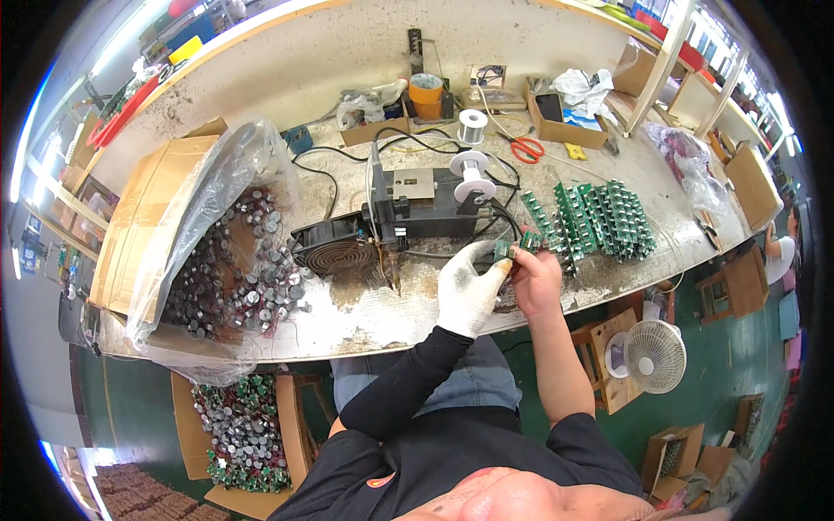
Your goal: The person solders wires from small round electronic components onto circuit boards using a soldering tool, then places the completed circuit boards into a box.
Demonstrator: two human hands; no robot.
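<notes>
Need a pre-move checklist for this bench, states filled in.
1. Green circuit boards in the fingers of both hands: ok, held above the bench's front part.
2. Left hand gloved: ok, white glove on.
3. Right hand gloved: not ok, bare.
4. Red-handled scissors away from the hands: ok, lying farther back on the bench.
5. Black machine powered or hot: cannot tell.
6. More green board rows nearby: ok, on the bench to the right.
</notes>
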